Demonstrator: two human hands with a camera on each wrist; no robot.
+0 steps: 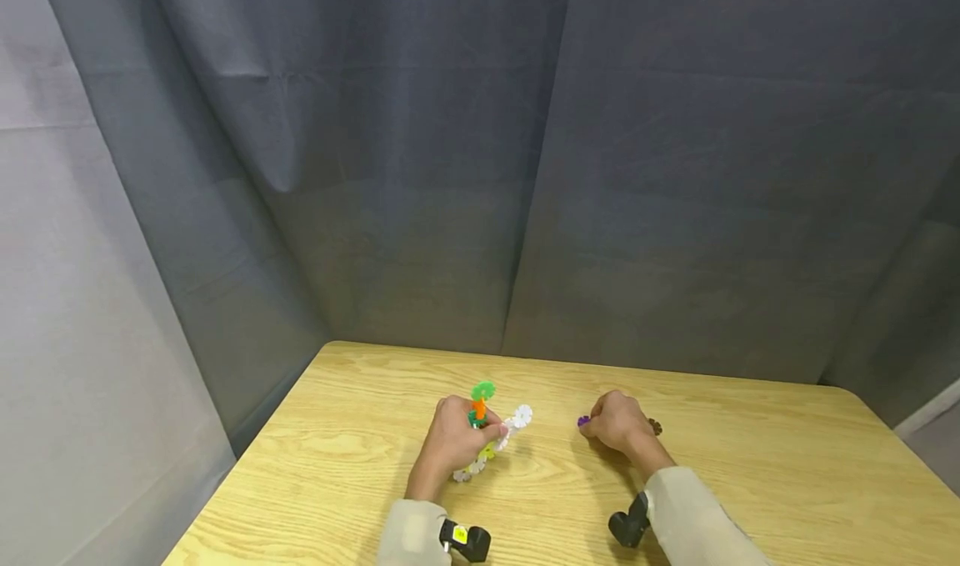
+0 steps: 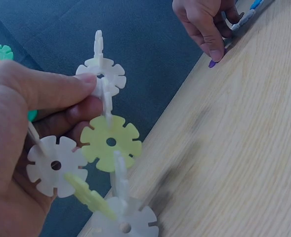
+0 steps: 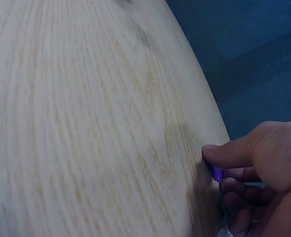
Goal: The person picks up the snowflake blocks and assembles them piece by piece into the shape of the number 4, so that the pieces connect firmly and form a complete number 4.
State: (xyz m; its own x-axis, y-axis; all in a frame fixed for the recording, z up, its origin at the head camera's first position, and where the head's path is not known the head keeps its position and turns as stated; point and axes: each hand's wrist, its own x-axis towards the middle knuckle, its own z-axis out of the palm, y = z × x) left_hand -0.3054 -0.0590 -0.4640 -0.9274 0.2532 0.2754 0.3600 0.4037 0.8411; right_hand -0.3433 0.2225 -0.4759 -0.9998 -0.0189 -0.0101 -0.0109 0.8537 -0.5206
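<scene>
Pinching a white disc (image 2: 114, 74) between thumb and fingers, the left hand (image 1: 453, 437) held a linked chain of notched discs (image 2: 121, 133) over the left-middle part of the wooden table (image 1: 360, 408), while the right hand (image 1: 618, 420) gripped a purple disc (image 1: 582, 421) close to the tabletop, well apart from the chain. The likeliest trouble lay in the joints: the discs seemed to meet only at narrow slots, so a hard squeeze or a sideways twist could have popped one loose. With the grasp set near one end, the dangling lower discs might have swung, turned or pulled a link askew. The purple disc, caught by so small an edge, could have slipped from the fingertips or pivoted out of line. Much was hard to read. The left hand covered part of the chain near the orange disc (image 1: 477, 408) and the green disc (image 1: 483, 391), so how those joined the rest could not be told. Most of the purple disc was hidden by fingers, the right wrist hid part of a brown disc (image 1: 656, 427), and a blue piece (image 2: 256, 4) was cut off by the left wrist view's edge.
</scene>
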